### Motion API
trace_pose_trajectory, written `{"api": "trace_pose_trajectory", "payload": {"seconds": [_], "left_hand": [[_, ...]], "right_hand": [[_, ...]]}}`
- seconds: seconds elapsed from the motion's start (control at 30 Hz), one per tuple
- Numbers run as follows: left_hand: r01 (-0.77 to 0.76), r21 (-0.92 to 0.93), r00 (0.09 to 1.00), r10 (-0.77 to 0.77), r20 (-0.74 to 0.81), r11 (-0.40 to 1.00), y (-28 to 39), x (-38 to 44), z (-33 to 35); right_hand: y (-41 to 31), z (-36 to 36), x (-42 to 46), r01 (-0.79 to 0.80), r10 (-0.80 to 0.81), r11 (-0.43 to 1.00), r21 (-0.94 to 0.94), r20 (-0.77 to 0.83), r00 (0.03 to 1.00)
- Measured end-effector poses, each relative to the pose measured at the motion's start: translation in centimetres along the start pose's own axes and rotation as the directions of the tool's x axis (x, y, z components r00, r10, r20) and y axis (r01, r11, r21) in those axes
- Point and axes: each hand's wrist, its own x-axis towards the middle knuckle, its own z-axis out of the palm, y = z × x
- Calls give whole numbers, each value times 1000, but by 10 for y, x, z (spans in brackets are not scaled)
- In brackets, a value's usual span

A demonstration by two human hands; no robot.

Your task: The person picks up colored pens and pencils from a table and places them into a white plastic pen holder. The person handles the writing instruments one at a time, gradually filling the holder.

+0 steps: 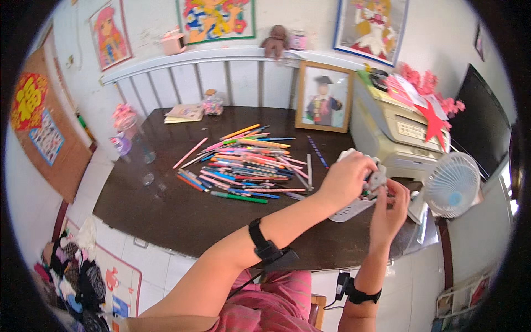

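Observation:
A large heap of pencils and pens (249,166) lies across the middle of the dark table (174,220). To its right, my left hand (350,176) reaches over a white plastic basket (352,211), its fingers at a small grey-white item (377,178). My right hand (390,207) is at the lower right side of the same item, fingertips bent against it. Both hands seem to grip it, though the fingers partly hide it. Small dark and coloured things show beneath the hands, too covered to name. A silver pen (309,171) and a blue patterned pencil (317,152) lie near the basket.
A white fan (451,185) stands right of my hands, with a printer (394,128) behind it. A framed photo (323,97) stands at the back. Glass containers (145,145) stand on the left, and a corked jar (213,103) and booklets (184,113) at the back left.

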Motion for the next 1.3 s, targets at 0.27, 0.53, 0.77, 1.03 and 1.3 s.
{"api": "trace_pose_trajectory", "payload": {"seconds": [0.27, 0.53, 0.77, 1.03, 1.3], "left_hand": [[-121, 325, 992, 121, 20, 938, 2, -57, -106], [232, 878, 946, -309, -102, 419, -75, -139, -307], [81, 928, 889, -447, 97, 364, -104, -191, -367], [4, 934, 803, -558, 209, 357, -94, -188, -365], [-190, 903, 733, -556, 392, 385, -80, -184, -358]], "right_hand": [[-39, 5, -36, 20, -51, 989, 144, 213, 976], [-65, 46, -50, 189, -221, 973, 135, 788, 575], [-91, 158, -79, 431, -370, 883, 184, 839, 399], [-102, 228, -110, 626, -171, 779, -34, 949, 264], [-113, 220, -109, 705, -137, 707, -48, 969, 204]]}}
